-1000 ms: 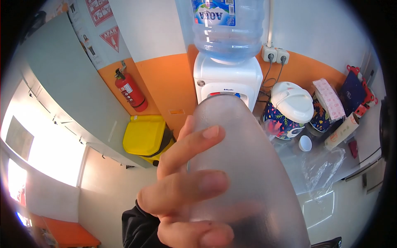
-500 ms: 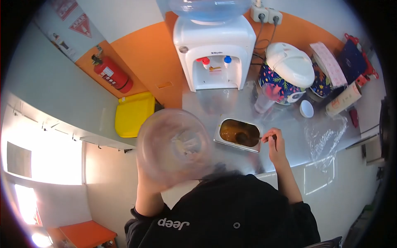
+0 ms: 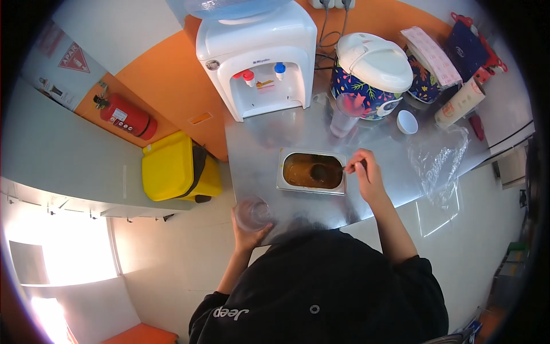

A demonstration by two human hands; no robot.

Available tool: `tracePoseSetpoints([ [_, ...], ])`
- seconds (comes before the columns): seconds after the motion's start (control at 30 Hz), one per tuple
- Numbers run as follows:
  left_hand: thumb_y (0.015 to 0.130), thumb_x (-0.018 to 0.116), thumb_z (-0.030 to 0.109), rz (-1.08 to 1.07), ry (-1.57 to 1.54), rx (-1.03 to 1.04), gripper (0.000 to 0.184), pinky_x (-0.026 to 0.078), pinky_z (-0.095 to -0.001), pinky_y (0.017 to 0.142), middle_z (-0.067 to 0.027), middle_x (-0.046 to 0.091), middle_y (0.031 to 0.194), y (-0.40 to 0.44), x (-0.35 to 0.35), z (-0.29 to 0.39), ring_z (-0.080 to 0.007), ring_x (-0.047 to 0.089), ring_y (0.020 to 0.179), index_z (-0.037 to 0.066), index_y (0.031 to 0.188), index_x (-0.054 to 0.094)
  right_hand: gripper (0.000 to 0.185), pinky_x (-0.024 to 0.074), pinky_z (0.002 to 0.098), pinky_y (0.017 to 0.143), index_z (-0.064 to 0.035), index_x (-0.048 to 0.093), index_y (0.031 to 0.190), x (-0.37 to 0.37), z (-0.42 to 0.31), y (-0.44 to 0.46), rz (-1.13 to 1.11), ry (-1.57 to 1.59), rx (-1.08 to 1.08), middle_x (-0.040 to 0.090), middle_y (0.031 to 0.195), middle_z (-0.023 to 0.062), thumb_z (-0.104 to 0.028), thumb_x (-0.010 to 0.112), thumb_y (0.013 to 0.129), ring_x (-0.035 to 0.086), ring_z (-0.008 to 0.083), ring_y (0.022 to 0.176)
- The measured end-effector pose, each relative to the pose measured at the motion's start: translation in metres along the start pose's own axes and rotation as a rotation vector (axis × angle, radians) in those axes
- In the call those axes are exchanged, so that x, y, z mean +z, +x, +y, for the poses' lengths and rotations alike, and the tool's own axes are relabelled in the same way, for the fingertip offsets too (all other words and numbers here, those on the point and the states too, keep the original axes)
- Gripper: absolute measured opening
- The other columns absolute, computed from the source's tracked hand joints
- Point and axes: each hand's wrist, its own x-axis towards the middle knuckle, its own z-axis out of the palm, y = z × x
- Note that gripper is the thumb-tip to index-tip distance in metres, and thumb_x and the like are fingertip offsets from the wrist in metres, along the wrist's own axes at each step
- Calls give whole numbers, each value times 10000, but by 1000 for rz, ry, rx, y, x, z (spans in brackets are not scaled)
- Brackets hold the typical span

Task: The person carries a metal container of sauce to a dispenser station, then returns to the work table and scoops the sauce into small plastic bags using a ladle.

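My left hand (image 3: 247, 236) is closed around a clear plastic cup (image 3: 252, 210) by the left front edge of the steel table. The cup looks upright; whether it touches the table I cannot tell. To its right stands a rectangular steel food pan (image 3: 312, 190) with brown-amber liquid in it. At the pan's right end my right hand (image 3: 367, 171) grips the handle of a ladle, whose dark bowl (image 3: 324, 172) sits in the liquid. Much of the handle is hidden by my fingers.
Behind the pan are a white water dispenser (image 3: 260, 63), a floral rice cooker (image 3: 366, 80), another clear cup (image 3: 346, 117) and a small white bowl (image 3: 407, 122). Clear plastic wrap (image 3: 438, 157) lies at the right. A yellow bin (image 3: 172, 169) stands left of the table.
My left hand has lowered the plastic cup from close to the camera down to the table's edge. The ladle stays in the pan, held by my right hand. The view has shifted.
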Motion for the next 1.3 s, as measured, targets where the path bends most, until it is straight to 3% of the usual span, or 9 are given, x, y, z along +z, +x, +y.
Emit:
tracePoseSetpoints([
  [0.3, 601, 832, 239, -105, -22, 24, 871, 355, -349, 966, -128, 429, 1229, 3, 0, -20, -225, 420, 1167, 10, 1272, 328, 223, 446, 285, 750, 2, 417, 1103, 6, -9, 3, -147, 71, 89, 561, 805, 93, -118, 390, 916, 547, 161, 758],
  [0.5, 544, 845, 284, -28, 276, -59, 770, 406, -374, 890, -163, 528, 1105, -21, 8, -53, -290, 515, 1048, 3, 1152, 465, 206, 462, 281, 701, 5, 431, 1088, 21, -6, 10, -125, 208, 66, 563, 785, 90, -82, 356, 917, 547, 152, 735],
  [0.6, 593, 798, 402, -222, 436, 136, 808, 393, -389, 908, -173, 513, 1138, -25, -10, -79, -296, 505, 1073, -23, 1180, 441, 202, 457, 290, 710, 0, 423, 1089, 17, -8, 15, -128, 65, 82, 559, 793, 95, -55, 332, 917, 549, 157, 741],
  [0.7, 674, 679, 534, -299, 51, 24, 857, 375, -400, 933, -191, 494, 1170, -27, -11, -84, -294, 476, 1119, -44, 1233, 383, 200, 444, 299, 727, -10, 416, 1087, 2, 0, 16, 17, 126, 22, 558, 816, 94, -38, 321, 914, 549, 166, 748],
  [0.77, 802, 528, 552, -265, -633, -13, 820, 359, -443, 949, -156, 347, 1303, -32, 4, -83, -284, 408, 1162, 24, 1353, 228, 200, 441, 300, 727, -14, 416, 1085, 15, 0, 14, -57, 54, 35, 559, 821, 96, -26, 324, 908, 550, 174, 749],
  [0.9, 775, 558, 570, -253, -644, -18, 870, 350, -468, 955, -156, 315, 1314, -18, 8, -59, -297, 376, 1185, 24, 1352, 203, 204, 432, 300, 722, -23, 416, 1078, 37, -17, 14, -182, -17, -16, 557, 831, 100, -1, 338, 890, 544, 195, 742],
  [0.97, 770, 492, 562, -172, -541, 54, 963, 321, -415, 1001, -233, 350, 1295, -20, 6, -79, -330, 412, 1184, -39, 1369, 38, 208, 430, 302, 724, -25, 416, 1074, 32, -24, 13, -175, -41, -40, 552, 811, 105, 9, 339, 884, 542, 201, 740],
  [1.2, 740, 588, 588, -233, -696, -24, 911, 360, -447, 957, -188, 354, 1279, -8, 7, -40, -282, 403, 1169, 10, 1341, 221, 163, 440, 273, 627, 1, 448, 1016, 6, -31, 7, 134, -86, 73, 552, 710, 86, 20, 355, 884, 508, 139, 620],
  [1.3, 810, 431, 546, -211, -361, 99, 886, 309, -427, 996, -246, 345, 1290, -15, -8, -83, -337, 397, 1190, -47, 1360, 71, 158, 430, 269, 608, -4, 465, 977, 11, -42, 9, 49, -247, -31, 541, 680, 88, 44, 371, 860, 507, 147, 601],
])
